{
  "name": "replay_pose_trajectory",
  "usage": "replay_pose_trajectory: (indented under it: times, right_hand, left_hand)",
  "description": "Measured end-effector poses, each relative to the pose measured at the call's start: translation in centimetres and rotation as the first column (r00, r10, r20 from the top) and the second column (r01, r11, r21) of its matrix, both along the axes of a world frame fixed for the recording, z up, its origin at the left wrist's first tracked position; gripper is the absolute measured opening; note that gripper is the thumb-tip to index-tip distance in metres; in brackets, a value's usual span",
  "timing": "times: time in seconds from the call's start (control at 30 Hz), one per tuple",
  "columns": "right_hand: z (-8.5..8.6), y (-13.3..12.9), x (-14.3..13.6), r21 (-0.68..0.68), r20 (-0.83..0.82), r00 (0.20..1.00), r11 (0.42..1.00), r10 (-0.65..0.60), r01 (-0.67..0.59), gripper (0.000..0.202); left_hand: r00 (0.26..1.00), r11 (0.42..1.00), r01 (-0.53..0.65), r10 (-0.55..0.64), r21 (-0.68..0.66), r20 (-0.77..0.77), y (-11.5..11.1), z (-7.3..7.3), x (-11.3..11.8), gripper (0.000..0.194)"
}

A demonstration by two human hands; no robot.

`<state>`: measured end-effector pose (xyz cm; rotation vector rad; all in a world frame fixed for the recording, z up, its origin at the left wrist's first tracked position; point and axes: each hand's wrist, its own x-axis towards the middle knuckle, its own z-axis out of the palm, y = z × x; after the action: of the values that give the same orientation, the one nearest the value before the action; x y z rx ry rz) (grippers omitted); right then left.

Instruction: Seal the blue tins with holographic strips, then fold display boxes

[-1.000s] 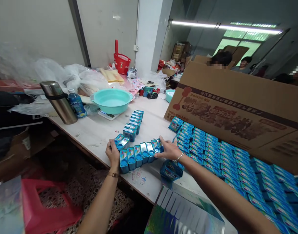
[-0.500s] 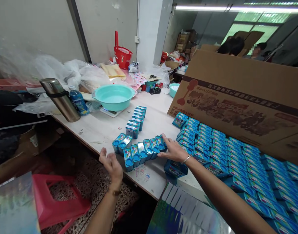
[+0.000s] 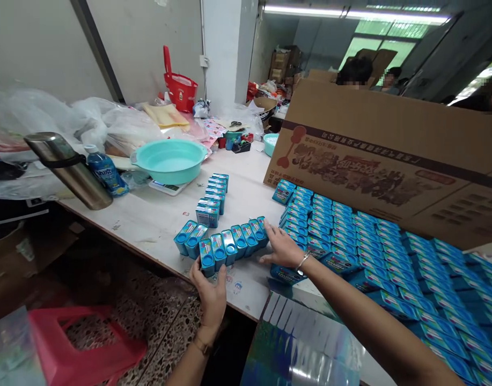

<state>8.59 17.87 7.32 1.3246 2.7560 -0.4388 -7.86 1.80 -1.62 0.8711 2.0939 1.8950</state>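
Note:
A slanting row of small blue tins stands on the white table between my hands. At the row's near left end, my left hand has its fingers beside the first tin and its thumb apart, in front of the neighbouring tins. My right hand is at the far right end, fingertips against the last tin and thumb spread. Two more tins stand side by side just left of the row. Behind them is a short column of similar tins.
Many blue tins fill the right side, before a large cardboard box. A turquoise basin sits on a scale, near a bottle and steel flask. Shiny sheets lie in front; a red stool stands below.
My left hand has moved right and forward, from off the table's edge to the near end of the row. My right hand stays at the other end. The view has shifted right.

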Motion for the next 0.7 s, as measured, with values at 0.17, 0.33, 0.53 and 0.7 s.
replay_pose_trajectory:
  times: [0.17, 0.33, 0.53, 0.7]
  right_hand:
    - [0.3, 0.6, -1.2, -0.020, 0.042, 0.998, 0.998, -0.051, 0.052, 0.119]
    - [-0.6, -0.8, -1.1, 0.145, 0.110, 0.988, 0.985, -0.106, 0.089, 0.103]
    - [-1.8, -0.4, -0.3, 0.199, 0.143, 0.987, 0.979, -0.078, 0.049, 0.092]
    - [-2.6, -0.1, 0.8, 0.246, 0.129, 0.991, 0.969, -0.037, 0.004, 0.089]
  left_hand:
    - [0.992, 0.999, 0.024, -0.029, 0.042, 0.123, 1.7, 0.2, 0.2, 0.066]
    - [0.984, 0.994, -0.013, -0.007, 0.107, 0.181, 5.6, 0.7, -0.6, 0.054]
    - [0.961, 0.981, -0.112, 0.066, 0.159, 0.270, 10.5, 0.9, -1.6, 0.046]
    - [0.959, 0.974, -0.125, 0.069, 0.190, 0.276, 11.6, 0.5, -1.7, 0.041]
